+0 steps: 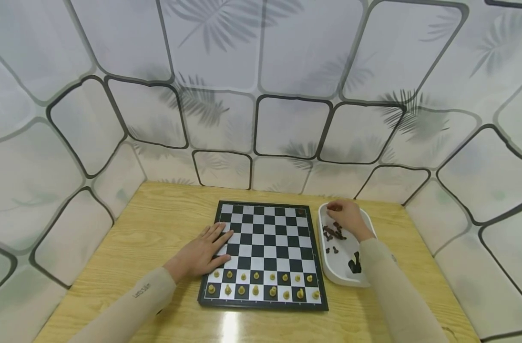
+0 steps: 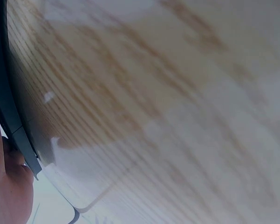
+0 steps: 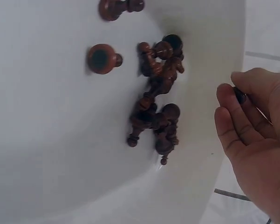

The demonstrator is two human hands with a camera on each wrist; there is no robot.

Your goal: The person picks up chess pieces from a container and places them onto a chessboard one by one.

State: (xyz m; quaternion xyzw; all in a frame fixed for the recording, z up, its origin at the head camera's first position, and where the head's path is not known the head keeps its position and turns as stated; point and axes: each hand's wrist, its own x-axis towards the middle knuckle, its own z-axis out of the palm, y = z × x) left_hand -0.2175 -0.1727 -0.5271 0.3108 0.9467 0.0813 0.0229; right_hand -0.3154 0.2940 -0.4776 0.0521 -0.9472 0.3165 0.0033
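My left hand (image 1: 202,252) lies flat with spread fingers on the left edge of the chessboard (image 1: 262,307); only a bit of that hand (image 2: 16,196) shows in the left wrist view. Over the far end of a white tray (image 1: 346,277), my right hand (image 1: 348,219) pinches a small dark chess piece (image 3: 240,95) between thumb and fingers, which mostly cover it. Beneath it, brown chess pieces (image 3: 153,79) lie heaped in the tray. Two rows of light yellow pieces (image 1: 255,289) stand on the board's near side. One dark piece (image 1: 301,211) occupies its far right corner square.
A black object (image 1: 355,263) lies in the near part of the tray, partly hidden by the right sleeve. The wooden table (image 1: 170,205) meets a pale patterned cloth wall (image 1: 286,128) at the back and sides. The tray stands just right of the board.
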